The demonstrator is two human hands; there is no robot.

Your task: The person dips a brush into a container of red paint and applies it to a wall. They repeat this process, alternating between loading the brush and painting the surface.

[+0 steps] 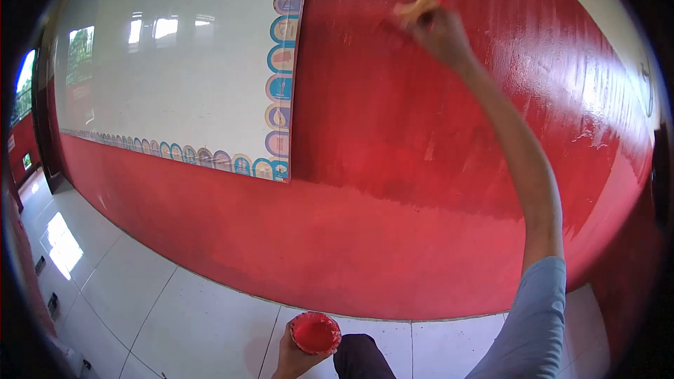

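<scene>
Red wall (379, 133), right hand (444, 36) raised with brush (425, 3), left hand (296, 360) low.

A rectangular white board (175, 49) is hanging left of a red-tipped brush (425, 4). Below, a round red cup (315, 333) is resting.

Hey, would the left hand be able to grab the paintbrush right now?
Probably not: the left hand is low, holding the paint cup, while the right hand holds the paintbrush high by the wall.
</scene>
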